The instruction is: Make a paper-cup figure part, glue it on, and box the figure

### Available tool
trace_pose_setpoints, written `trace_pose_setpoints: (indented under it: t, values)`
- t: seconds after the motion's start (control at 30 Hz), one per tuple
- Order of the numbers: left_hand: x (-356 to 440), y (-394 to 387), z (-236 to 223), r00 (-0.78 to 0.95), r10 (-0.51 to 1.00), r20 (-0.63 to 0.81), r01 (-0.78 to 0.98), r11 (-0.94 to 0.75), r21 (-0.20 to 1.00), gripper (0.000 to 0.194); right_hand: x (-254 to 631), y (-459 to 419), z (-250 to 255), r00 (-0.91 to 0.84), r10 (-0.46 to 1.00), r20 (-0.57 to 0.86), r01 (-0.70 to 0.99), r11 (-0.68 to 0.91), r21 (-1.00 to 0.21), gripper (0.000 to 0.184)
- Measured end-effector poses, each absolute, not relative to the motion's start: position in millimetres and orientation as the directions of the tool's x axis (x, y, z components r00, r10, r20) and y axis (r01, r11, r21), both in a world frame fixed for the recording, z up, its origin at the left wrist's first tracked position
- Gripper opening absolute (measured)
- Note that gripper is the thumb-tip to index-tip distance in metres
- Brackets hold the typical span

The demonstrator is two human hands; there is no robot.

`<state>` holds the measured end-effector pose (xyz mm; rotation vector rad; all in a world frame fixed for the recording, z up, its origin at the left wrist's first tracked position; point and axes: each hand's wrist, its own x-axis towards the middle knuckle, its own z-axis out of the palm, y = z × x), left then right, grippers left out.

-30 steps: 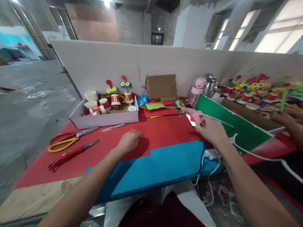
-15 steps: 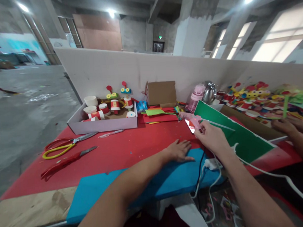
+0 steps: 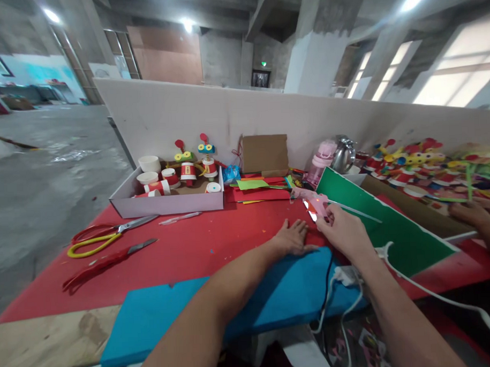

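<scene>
My right hand (image 3: 345,228) is closed around a pink glue gun (image 3: 317,201), its nozzle pointing left and a clear glue stick (image 3: 356,210) sticking out of the back. Below the gun lies a phone-like thing with a bright screen (image 3: 310,209), partly covered. My left hand (image 3: 294,238) rests palm down with its fingers spread, where the red table covering (image 3: 183,250) meets the blue sheet (image 3: 273,289). Nothing is in it. A white plug or adapter (image 3: 347,275) with cables sits near my right wrist.
Scissors with yellow and red handles (image 3: 106,237), a second red-handled pair (image 3: 107,263) and a pen (image 3: 180,218) lie left. Behind stands a box (image 3: 169,206) of paper cups and cup figures. Coloured paper (image 3: 253,184), a green board (image 3: 391,229) and another person's hands (image 3: 473,212) are further right.
My left hand has moved right along the table from a loosely curled pose and now lies flat with fingers spread. My right hand keeps the glue gun in about the same place.
</scene>
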<state>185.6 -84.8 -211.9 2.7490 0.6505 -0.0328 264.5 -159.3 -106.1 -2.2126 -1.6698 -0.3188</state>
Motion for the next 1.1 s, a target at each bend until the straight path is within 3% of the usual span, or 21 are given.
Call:
trace_pose_setpoints:
  t: [0.1, 0.2, 0.33, 0.53, 0.73, 0.87, 0.97, 1.1]
  values:
    - [161, -74, -215, 0.798, 0.581, -0.161, 0.603, -0.772, 0.203, 0.083, 267, -160, -107, 0.278, 0.889, 0.362, 0.96, -0.245, -0.136, 0.014]
    - [147, -67, -215, 0.684, 0.719, -0.127, 0.73, -0.675, 0.107, 0.084, 271, -161, -107, 0.278, 0.887, 0.369, 0.959, -0.234, -0.158, 0.014]
    - [177, -66, -212, 0.696, 0.718, -0.013, 0.712, -0.687, 0.148, 0.075, 274, -161, -108, 0.287, 0.884, 0.369, 0.955, -0.236, -0.177, 0.015]
    - [219, -51, -210, 0.699, 0.715, -0.031, 0.699, -0.673, 0.241, 0.071, 271, -161, -108, 0.287, 0.874, 0.393, 0.954, -0.225, -0.196, 0.018]
    - [167, -53, -213, 0.555, 0.823, -0.121, 0.823, -0.521, 0.227, 0.083, 269, -157, -114, 0.274, 0.889, 0.367, 0.959, -0.225, -0.172, 0.016]
    - [112, -80, -207, 0.499, 0.849, -0.172, 0.866, -0.48, 0.142, 0.081, 266, -154, -123, 0.259, 0.902, 0.345, 0.964, -0.218, -0.153, 0.016]
    - [93, -109, -207, 0.585, 0.807, -0.079, 0.811, -0.581, 0.067, 0.075, 262, -152, -126, 0.248, 0.911, 0.328, 0.967, -0.213, -0.139, 0.016]
    - [115, -134, -214, 0.811, 0.583, 0.043, 0.579, -0.811, 0.085, 0.067, 256, -150, -128, 0.26, 0.919, 0.296, 0.963, -0.223, -0.155, 0.015]
